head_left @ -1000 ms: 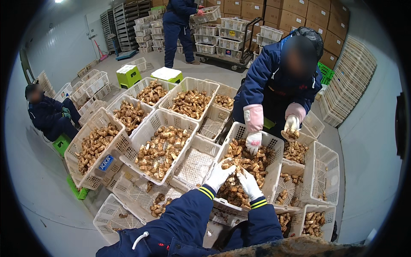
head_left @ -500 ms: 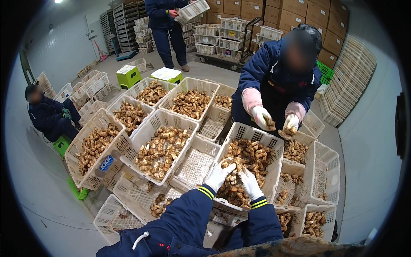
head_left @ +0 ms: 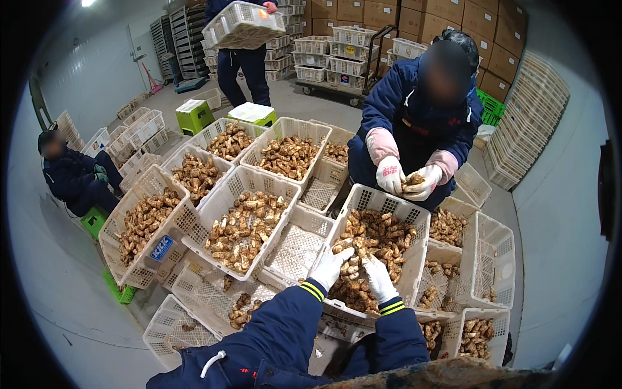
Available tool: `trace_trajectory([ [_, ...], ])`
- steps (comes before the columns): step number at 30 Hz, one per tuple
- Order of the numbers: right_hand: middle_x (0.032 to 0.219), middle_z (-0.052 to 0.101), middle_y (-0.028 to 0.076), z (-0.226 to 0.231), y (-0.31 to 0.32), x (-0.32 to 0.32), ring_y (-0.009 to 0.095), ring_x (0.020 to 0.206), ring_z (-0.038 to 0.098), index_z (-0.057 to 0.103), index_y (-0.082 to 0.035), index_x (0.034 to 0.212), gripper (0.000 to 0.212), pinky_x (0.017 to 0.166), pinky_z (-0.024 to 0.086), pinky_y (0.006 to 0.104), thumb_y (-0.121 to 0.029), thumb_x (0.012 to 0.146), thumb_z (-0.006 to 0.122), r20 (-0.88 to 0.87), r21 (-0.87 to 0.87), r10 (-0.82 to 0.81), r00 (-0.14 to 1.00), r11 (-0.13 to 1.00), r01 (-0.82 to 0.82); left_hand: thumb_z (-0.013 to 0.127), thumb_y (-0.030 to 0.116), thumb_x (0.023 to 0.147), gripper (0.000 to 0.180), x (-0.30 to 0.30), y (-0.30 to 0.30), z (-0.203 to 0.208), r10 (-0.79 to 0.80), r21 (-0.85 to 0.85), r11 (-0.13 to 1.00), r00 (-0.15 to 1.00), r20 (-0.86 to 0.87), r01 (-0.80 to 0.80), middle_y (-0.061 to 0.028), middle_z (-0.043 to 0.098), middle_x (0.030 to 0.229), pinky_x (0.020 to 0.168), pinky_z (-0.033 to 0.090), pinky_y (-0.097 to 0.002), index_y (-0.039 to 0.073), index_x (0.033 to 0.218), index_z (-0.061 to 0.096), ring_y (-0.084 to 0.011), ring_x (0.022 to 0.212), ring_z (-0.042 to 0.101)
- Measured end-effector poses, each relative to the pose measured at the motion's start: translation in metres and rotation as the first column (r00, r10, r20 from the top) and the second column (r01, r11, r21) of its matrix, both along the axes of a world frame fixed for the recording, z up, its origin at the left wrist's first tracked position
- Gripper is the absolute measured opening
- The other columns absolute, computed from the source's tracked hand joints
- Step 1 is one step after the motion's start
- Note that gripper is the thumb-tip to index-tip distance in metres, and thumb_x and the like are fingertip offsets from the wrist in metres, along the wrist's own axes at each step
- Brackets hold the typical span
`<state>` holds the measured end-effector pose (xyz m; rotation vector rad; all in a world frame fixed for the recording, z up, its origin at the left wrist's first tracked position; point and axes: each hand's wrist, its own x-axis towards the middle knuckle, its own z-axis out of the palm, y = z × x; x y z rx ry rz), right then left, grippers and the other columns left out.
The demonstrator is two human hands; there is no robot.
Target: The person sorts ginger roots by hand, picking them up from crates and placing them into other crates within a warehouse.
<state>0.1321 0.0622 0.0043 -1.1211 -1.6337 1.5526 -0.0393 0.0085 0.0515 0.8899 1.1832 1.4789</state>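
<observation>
Both my hands wear white gloves and are over a white plastic crate (head_left: pixel 420 228) of brown, stubby mushrooms (head_left: pixel 382 228). My left hand (head_left: pixel 332 268) is closed around pale-stemmed mushrooms (head_left: pixel 350 264) at the crate's near left part. Close beside it, my right hand (head_left: pixel 378 277) has its fingers curled against mushrooms from the other side; its fingertips are partly hidden. Across the crate, a co-worker's gloved hands (head_left: pixel 409 181) hold a mushroom. To my left stands a second crate (head_left: pixel 285 189) with mushrooms spread over its bottom.
More mushroom crates (head_left: pixel 327 135) surround me, some stacked. Green stools (head_left: pixel 194 117) stand farther back. A standing person (head_left: pixel 243 71) carries a white crate (head_left: pixel 243 26); another person (head_left: pixel 74 172) sits at far left. A loaded cart (head_left: pixel 343 91), cartons (head_left: pixel 447 29) and nested crates (head_left: pixel 531 123) line the back and right.
My hands have barely moved, still at the mushrooms. The co-worker opposite has brought both hands together around a mushroom. The standing person has swung the white crate leftward.
</observation>
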Motion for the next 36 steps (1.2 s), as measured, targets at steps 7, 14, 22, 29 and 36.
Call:
trace_trajectory([
  [7, 0.13, 0.055, 0.025, 0.017, -0.007, -0.006, 0.027, 0.122, 0.053, 0.046, 0.012, 0.131, 0.051, 0.102, 0.04, 0.0309, -0.021, 0.093, 0.056, 0.177, 0.18, 0.012, 0.984, 0.983, -0.044, 0.066, 0.013, 0.089, 0.029, 0.008, 0.012, -0.011, 0.019, -0.069, 0.998, 0.987, 0.16, -0.008, -0.0056, 0.066, 0.104, 0.081, 0.051, -0.0265, 0.0, 0.115, 0.061, -0.013, 0.091, 0.062],
  [14, 0.118, 0.063, 0.014, 0.007, -0.001, 0.002, 0.019, 0.104, 0.059, 0.052, 0.008, 0.127, 0.043, 0.092, 0.045, 0.0285, -0.022, 0.097, 0.05, 0.087, 0.214, -0.021, 0.996, 0.977, 0.001, 0.063, 0.009, 0.091, 0.029, 0.005, 0.014, -0.034, -0.045, -0.009, 0.999, 0.992, 0.116, 0.046, -0.0055, 0.067, 0.103, 0.081, 0.052, -0.0266, -0.001, 0.117, 0.059, -0.0128, 0.092, 0.063],
  [22, 0.097, 0.061, 0.0, 0.015, -0.007, -0.001, 0.007, 0.081, 0.056, 0.056, -0.002, 0.12, 0.044, 0.069, 0.047, 0.0244, -0.039, 0.101, 0.046, -0.33, -0.169, 0.029, 0.943, 0.982, -0.089, 0.066, 0.007, 0.089, 0.032, 0.005, 0.013, -0.01, -0.025, -0.059, 0.997, 0.932, 0.361, 0.05, -0.0054, 0.067, 0.104, 0.079, 0.054, -0.0269, 0.0, 0.119, 0.058, -0.0135, 0.09, 0.064],
  [29, 0.098, 0.062, 0.006, 0.001, -0.006, -0.008, 0.017, 0.085, 0.061, 0.057, -0.001, 0.113, 0.034, 0.074, 0.051, 0.0342, -0.03, 0.101, 0.044, -0.388, -0.177, 0.004, 0.922, 0.981, -0.079, 0.066, 0.005, 0.088, 0.038, -0.002, 0.018, -0.032, -0.039, -0.031, 0.999, 0.987, 0.154, 0.044, -0.007, 0.065, 0.108, 0.08, 0.054, -0.0259, 0.001, 0.124, 0.056, -0.0127, 0.092, 0.063],
  [36, 0.098, 0.064, 0.008, 0.064, -0.026, -0.008, 0.013, 0.08, 0.063, 0.052, 0.001, 0.121, 0.032, 0.069, 0.054, 0.0282, -0.021, 0.098, 0.051, -0.265, -0.225, -0.147, 0.953, 0.97, 0.088, 0.064, -0.001, 0.085, 0.038, -0.003, 0.016, -0.025, 0.111, -0.132, 0.988, 0.972, 0.208, -0.085, -0.0058, 0.065, 0.107, 0.085, 0.05, -0.0274, -0.001, 0.122, 0.057, -0.0142, 0.093, 0.061],
])
